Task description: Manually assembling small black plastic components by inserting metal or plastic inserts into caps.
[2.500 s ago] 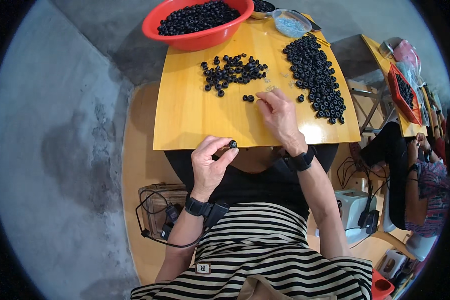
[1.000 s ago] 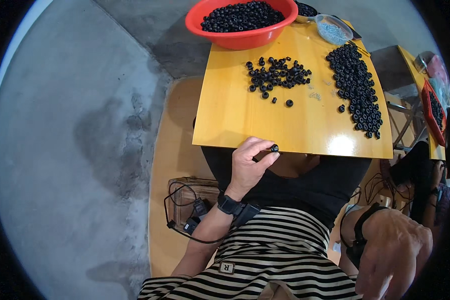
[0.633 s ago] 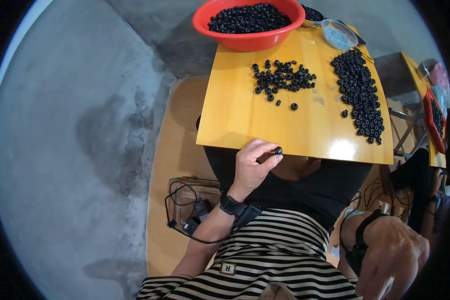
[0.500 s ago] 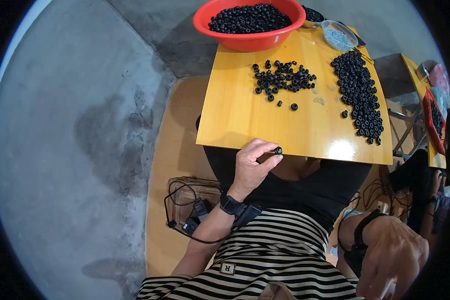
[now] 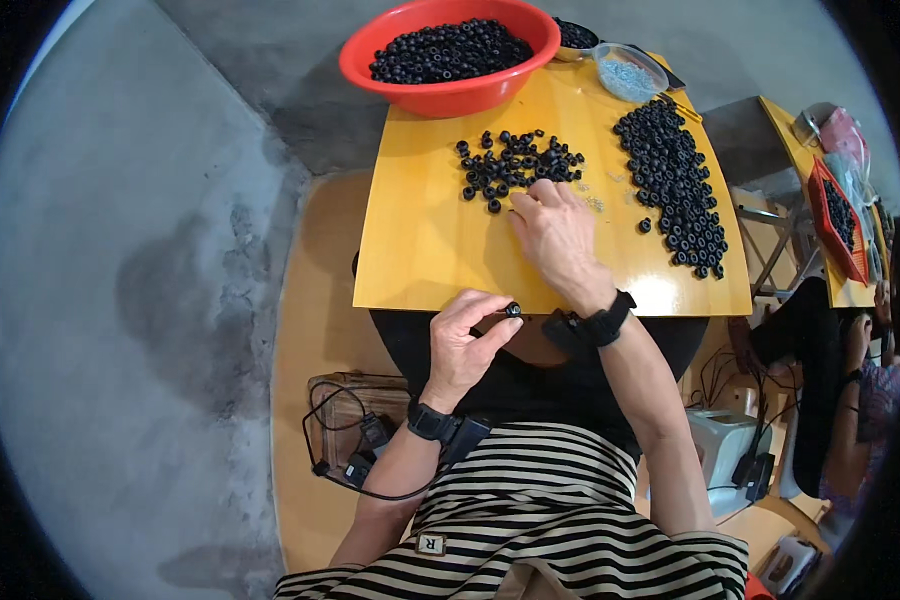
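Note:
My left hand [image 5: 463, 343], at the table's near edge, pinches a small black ring-shaped part [image 5: 513, 310] between thumb and fingers. The part's face shows some lighter, shiny detail. Over the middle of the table, my right hand [image 5: 558, 240] reaches down with bent fingers at the near side of a loose pile of small black parts [image 5: 515, 165]. Its fingertips are turned down and mostly hidden, so what they hold cannot be made out. A few tiny clear bits [image 5: 595, 203] lie just right of that hand.
A red basin [image 5: 450, 97] full of black parts stands at the far left of the yellow table [image 5: 410, 260]. Rows of black rings [image 5: 675, 190] cover its right side. Behind them are a clear tub [image 5: 632, 75] of small pale pieces and a dark bowl [image 5: 575, 40]. Another person's arm [image 5: 852, 380] shows at right.
My right hand has swung from the lower right, beside my body, up to the near side of the loose pile. My left hand still pinches its black part. The whole view has shifted slightly.

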Available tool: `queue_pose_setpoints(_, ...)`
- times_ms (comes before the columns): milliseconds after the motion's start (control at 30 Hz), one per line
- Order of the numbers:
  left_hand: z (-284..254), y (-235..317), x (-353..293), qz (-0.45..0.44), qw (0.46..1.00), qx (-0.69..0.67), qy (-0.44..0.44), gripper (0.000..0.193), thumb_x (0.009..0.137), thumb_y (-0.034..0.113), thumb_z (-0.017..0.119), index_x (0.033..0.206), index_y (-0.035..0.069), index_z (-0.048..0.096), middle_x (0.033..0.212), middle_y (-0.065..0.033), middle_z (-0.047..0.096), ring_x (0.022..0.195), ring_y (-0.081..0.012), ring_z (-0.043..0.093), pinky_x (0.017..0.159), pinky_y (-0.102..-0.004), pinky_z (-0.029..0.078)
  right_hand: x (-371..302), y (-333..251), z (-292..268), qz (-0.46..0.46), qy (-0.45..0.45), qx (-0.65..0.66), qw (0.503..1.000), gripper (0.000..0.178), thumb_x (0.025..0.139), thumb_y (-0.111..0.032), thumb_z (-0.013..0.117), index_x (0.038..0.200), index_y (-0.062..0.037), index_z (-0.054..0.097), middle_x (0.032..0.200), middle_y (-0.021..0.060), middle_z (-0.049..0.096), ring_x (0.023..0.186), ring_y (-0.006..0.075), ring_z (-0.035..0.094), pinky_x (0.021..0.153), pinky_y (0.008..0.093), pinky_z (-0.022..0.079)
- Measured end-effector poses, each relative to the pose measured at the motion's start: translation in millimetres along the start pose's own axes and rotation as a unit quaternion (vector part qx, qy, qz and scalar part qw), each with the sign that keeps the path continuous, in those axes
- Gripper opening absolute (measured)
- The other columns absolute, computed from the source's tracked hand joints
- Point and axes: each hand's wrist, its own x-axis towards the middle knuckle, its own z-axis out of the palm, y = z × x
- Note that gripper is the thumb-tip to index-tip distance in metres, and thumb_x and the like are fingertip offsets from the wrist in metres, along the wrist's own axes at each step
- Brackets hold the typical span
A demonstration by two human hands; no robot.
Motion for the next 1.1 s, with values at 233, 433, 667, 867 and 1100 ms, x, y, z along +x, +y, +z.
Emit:
queue_pose_setpoints(233,3,0,-1,0.007,1.000,-0.001,0.007,0.027,0.076,-0.005,0.076,0.102,-0.002,0.071,0.094,-0.0068,0.066,0.081,-0.0129,0.061,0.075,-0.0248,0.050,-2,2,9,-0.030,-0.066,-0.050,0.996,0.012,0.077,-0.015,0.062,0.083,-0.0096,0.070,0.090,0.0076,0.061,0.092,0.0258,0.059,0.078,0.0383,0.048)
queue_pose_setpoints(433,1,5,0,-0.010,1.000,0.000,0.003,0.026,0.076,-0.007,0.076,0.102,-0.003,0.071,0.095,-0.0065,0.065,0.083,-0.0126,0.060,0.077,-0.0245,0.049,1,-11,1,-0.020,-0.055,-0.021,0.998,0.010,0.077,-0.015,0.066,0.084,-0.0084,0.067,0.088,0.0083,0.060,0.091,0.0280,0.059,0.080,0.0404,0.048)
queue_pose_setpoints(667,3,1,0,0.001,1.000,0.014,0.010,0.025,0.076,-0.002,0.078,0.100,-0.002,0.072,0.092,-0.0084,0.068,0.082,-0.0155,0.064,0.076,-0.0265,0.051,-6,-1,1,0.063,-0.013,0.111,0.992,0.012,0.079,-0.007,0.065,0.091,-0.0042,0.068,0.088,0.0142,0.061,0.082,0.0351,0.064,0.072,0.0442,0.052)
queue_pose_setpoints(867,3,2,-1,0.001,1.000,0.023,0.017,0.025,0.075,0.000,0.079,0.099,-0.003,0.072,0.091,-0.0095,0.069,0.081,-0.0171,0.065,0.075,-0.0272,0.052,-7,0,10,0.014,-0.057,0.181,0.982,0.014,0.083,-0.003,0.061,0.095,-0.0030,0.068,0.090,0.0164,0.061,0.078,0.0377,0.065,0.068,0.0452,0.053)
queue_pose_setpoints(1100,3,5,0,0.001,1.000,0.017,0.011,0.026,0.075,-0.002,0.078,0.100,-0.003,0.071,0.092,-0.0081,0.068,0.082,-0.0150,0.063,0.075,-0.0260,0.050,0,-7,16,-0.065,-0.131,0.097,0.985,0.010,0.084,-0.007,0.058,0.093,-0.0031,0.061,0.092,0.0168,0.058,0.078,0.0376,0.064,0.068,0.0456,0.053)
